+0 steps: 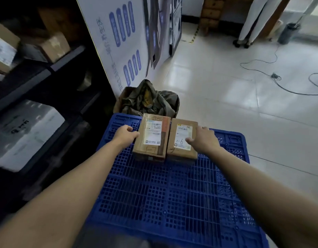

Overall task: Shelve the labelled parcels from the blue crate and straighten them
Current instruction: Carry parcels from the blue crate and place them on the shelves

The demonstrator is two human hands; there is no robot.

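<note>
Two parcels lie flat on the crate (172, 194), side by side and touching, labels up, at its far end. Their long axes run away from the person, the far ends reaching the crate's far edge.

The left hand (126, 135) is at the left parcel (152, 138), thumb against its upper left edge and fingers (128, 128) curled beside its left side. I cannot tell whether they clamp it. The right hand (202, 138) grips the right parcel (181, 136), thumb lying on the label and fingers (204, 128) wrapped over its right edge.

Left of the left fingers is a narrow strip of bare crate, then the dark shelf (47, 72) close by, holding boxes. Right of the right fingers the crate runs bare to its corner, with tiled floor (226, 97) beyond and a cable (280, 86) well apart. Beyond the fingers, a crumpled bag (149, 99) sits just past the crate's far edge, near the parcels' ends. Nearer than the fingers, the crate's grid lies bare between the forearms.
</note>
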